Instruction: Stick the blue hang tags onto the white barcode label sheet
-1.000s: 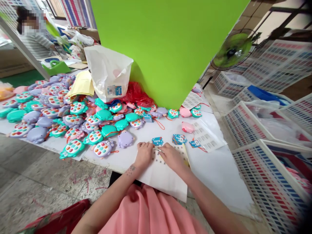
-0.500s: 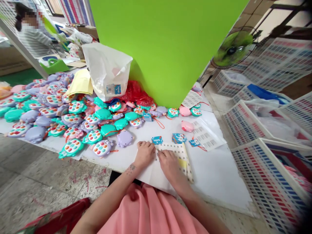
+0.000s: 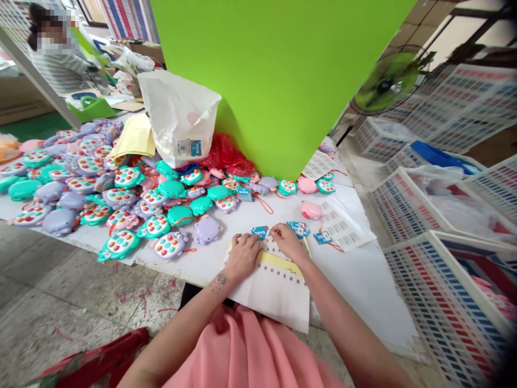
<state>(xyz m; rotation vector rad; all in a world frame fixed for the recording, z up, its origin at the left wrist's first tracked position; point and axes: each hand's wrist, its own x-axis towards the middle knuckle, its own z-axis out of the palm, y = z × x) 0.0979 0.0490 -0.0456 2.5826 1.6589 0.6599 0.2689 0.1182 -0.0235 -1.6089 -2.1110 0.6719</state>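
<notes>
My left hand (image 3: 242,257) lies on a white sheet (image 3: 278,296) dotted with small grey squares, its fingers stretched over the sheet's left side. A yellow strip (image 3: 278,262) with a dark pen mark crosses the sheet, and the lower end reaches past the table's front edge. Above the sheet's far edge, my right hand (image 3: 288,242) is closed in a pinch; what its fingertips hold is too small to make out. Those fingertips are close to a blue TOYS card (image 3: 259,232). More blue cards (image 3: 301,229) lie just beyond the hand.
A heap of turquoise, purple and pink animal-shaped toys (image 3: 117,196) covers the left side. A white bag (image 3: 177,118) stands against a green panel (image 3: 274,81). Right of me are a pink toy (image 3: 311,210), a printed sheet (image 3: 343,223), plastic crates (image 3: 444,302) and a fan (image 3: 385,83).
My right hand has moved away from me toward the blue cards. The dotted sheet has shifted, with its lower part now spread toward me over the table edge. My left hand has barely moved.
</notes>
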